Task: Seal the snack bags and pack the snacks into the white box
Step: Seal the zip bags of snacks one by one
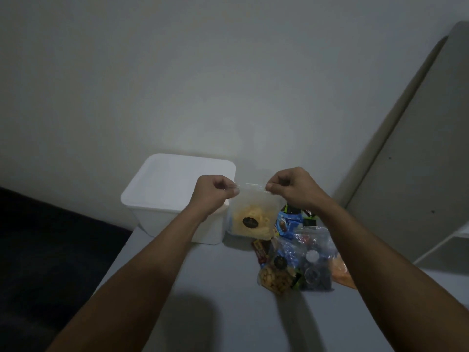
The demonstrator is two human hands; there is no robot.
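Hands pinch the clear plastic bag of yellow snacks [253, 214] by its top corners, left hand [215, 191], right hand [291, 186], fingers closed (seal strip running between us), right of the lidded white plastic box [162, 189].

A pale grey counter [177, 275] stands against the wall. At its far left corner sits the white box [175, 199], its lid on. Just right of the box lies a heap of snacks [299, 257]: blue wrappers [289, 223], a red and yellow bar [260, 250], a clear bag of brown nuts [275, 279], a clear bag of dark and blue sweets [312, 260], and an orange packet [341, 273] at the right edge of the heap
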